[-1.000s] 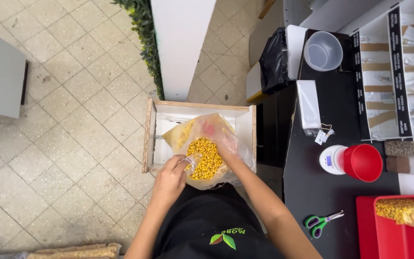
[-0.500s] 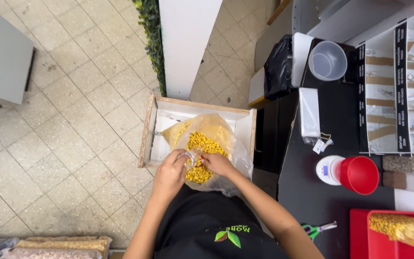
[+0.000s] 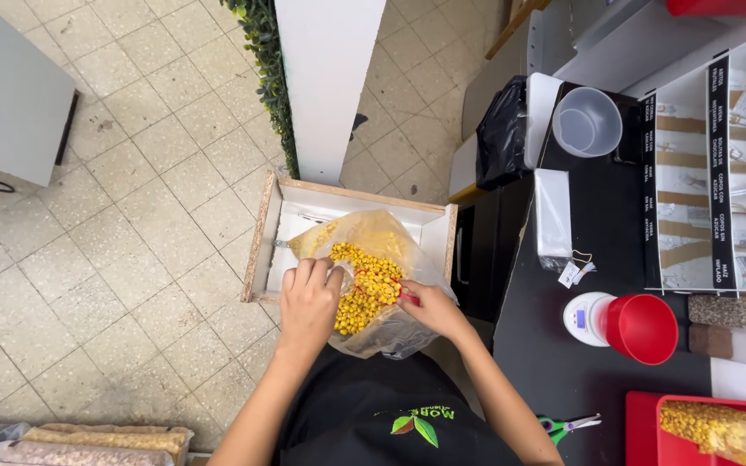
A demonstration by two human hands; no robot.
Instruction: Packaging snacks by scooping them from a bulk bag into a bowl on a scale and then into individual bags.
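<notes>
Two hands on one job: my left hand (image 3: 308, 298) grips the open rim of the clear plastic bag (image 3: 373, 285) of yellow corn kernels (image 3: 366, 280), fingers closed over the film. My right hand (image 3: 429, 309) is closed around something small and red (image 3: 406, 296) at the bag mouth; I can't tell what it is, most of it is hidden by my fingers and the kernels.

The bag sits in the open wooden drawer (image 3: 262, 233), toward its front edge, spilling slightly over the right front corner. It is well filled, with kernels piled to the mouth.

On the black surface (image 3: 597, 362) to my right:
- small white scale (image 3: 584, 318) near the middle with a red cup (image 3: 641, 328) touching it, cup looks empty
- red tray (image 3: 675, 440) at the near right corner, holding another bag of yellow kernels (image 3: 723, 431)
- green-handled scissors (image 3: 567, 425) at the near edge
- clear empty tub (image 3: 587, 121) at the far edge

My read on progress: early in a portion. Bag is open and I'm in it, but nothing has reached the red cup yet. One filled bag on the tray suggests some output is already done.
</notes>
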